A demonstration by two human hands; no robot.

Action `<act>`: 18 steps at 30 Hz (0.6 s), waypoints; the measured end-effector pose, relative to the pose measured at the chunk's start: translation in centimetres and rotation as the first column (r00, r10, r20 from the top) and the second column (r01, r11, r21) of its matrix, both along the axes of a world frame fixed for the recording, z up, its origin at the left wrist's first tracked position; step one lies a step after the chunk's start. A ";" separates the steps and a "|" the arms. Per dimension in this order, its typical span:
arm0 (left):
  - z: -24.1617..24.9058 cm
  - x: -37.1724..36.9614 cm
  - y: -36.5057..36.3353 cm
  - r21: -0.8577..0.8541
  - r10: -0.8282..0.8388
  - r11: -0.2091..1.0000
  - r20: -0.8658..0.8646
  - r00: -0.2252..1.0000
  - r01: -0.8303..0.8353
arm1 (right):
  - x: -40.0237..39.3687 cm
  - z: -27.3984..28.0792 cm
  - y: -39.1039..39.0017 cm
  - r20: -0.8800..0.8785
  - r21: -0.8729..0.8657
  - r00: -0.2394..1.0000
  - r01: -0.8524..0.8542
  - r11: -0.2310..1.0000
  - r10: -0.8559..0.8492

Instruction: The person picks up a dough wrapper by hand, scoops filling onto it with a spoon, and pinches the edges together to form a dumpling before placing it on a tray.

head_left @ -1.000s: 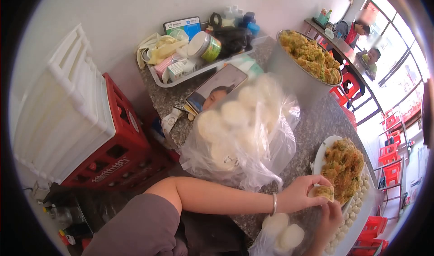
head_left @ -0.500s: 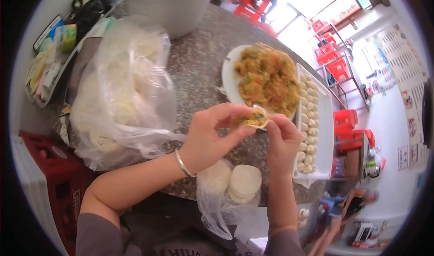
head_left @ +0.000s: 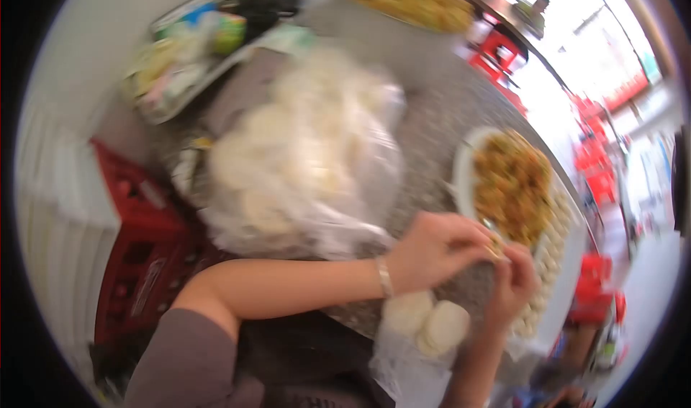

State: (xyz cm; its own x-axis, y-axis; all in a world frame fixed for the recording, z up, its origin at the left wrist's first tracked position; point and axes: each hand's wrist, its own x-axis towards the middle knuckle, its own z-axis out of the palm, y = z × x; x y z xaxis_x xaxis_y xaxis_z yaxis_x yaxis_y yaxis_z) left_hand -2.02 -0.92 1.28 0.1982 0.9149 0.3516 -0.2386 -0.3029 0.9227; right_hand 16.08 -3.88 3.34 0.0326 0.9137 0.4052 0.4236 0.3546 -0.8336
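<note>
My left hand (head_left: 443, 248) and my right hand (head_left: 515, 282) meet in front of the plate, their fingers closed round a filled dumpling wrapper (head_left: 495, 248), mostly covered by the fingers. Just beyond them is a white plate (head_left: 464, 174) heaped with orange-brown filling (head_left: 512, 185). To its right, a white tray (head_left: 567, 293) bears rows of folded dumplings (head_left: 536, 293). Round wrappers (head_left: 443, 329) lie on a plastic bag (head_left: 410, 368) below my hands. A large clear bag of pale wrappers (head_left: 302, 156) rests left of them. The view is blurred.
A big metal pot (head_left: 396, 41) of filling stands at the back of the speckled table (head_left: 432, 120). Red crates (head_left: 144, 242) are at the left, below a tray of packets (head_left: 180, 69). Beyond the table are red stools (head_left: 497, 51) and a seated person (head_left: 531, 15).
The view has swung left, so the table items appear further right and lower. Both hands have drawn the wrapper more closed, and less of its filling shows.
</note>
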 end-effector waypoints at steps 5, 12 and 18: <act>-0.4 0.6 0.0 0.100 0.001 0.995 0.055 0.998 -0.006 | 2.1 -0.8 0.4 -0.019 -0.037 1.000 0.010 0.999 -0.011; -0.5 0.9 -0.4 0.050 -0.069 0.997 0.134 0.989 0.062 | 2.1 -0.4 0.6 -0.022 -0.172 1.000 0.019 0.985 -0.023; 0.2 -0.1 -0.3 -0.041 0.038 0.998 -0.051 0.998 -0.040 | 1.1 -0.7 0.5 0.226 -0.027 0.970 0.093 0.995 -0.084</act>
State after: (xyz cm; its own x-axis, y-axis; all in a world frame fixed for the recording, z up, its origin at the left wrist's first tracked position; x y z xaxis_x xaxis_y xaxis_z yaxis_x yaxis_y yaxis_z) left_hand -2.15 -1.24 1.53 0.1781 0.9360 0.3036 -0.1805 -0.2722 0.9452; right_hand 17.15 -3.42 2.66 0.0259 0.9258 0.3772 0.6297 0.2780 -0.7254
